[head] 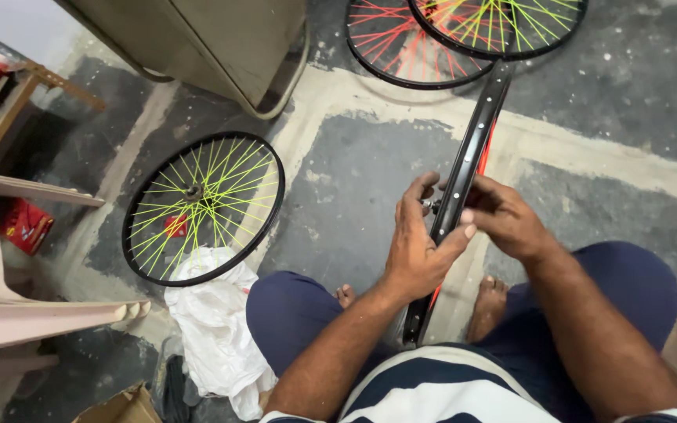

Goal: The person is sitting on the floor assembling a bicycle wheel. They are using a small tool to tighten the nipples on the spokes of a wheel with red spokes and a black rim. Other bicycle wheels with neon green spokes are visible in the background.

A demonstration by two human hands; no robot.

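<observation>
My left hand (421, 243) and right hand (503, 215) both curled closed around upright black metal wheel rim (472, 149) between my knees | red packets: two, far left (27, 223) | spoked wheels on floor: three | white plastic bag (213, 321): one

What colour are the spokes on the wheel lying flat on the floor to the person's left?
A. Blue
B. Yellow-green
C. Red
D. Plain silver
B: the wheel lying flat beside the white bag has bright yellow-green spokes inside a black rim, while both hands, left hand and right hand, grip a different, upright black rim.
</observation>
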